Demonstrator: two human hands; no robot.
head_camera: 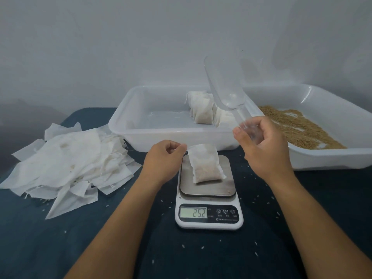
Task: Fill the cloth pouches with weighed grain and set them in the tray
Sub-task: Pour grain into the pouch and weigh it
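Observation:
A white cloth pouch [205, 165] partly filled with grain stands on the steel plate of a small kitchen scale [208, 200], whose display reads 25.2. My left hand [164, 158] pinches the pouch's top left corner. My right hand [263, 146] grips the handle of a clear plastic scoop [223, 81], held upright and empty above the tray. The white tray [128, 119] behind the scale holds several filled pouches [203, 108] at its right side. A second white tray [330, 109] at the right holds loose brown grain [298, 125].
A heap of empty white pouches [68, 164] lies on the dark blue cloth at the left. Stray grains are scattered over the cloth around the scale. A pale wall stands close behind the trays.

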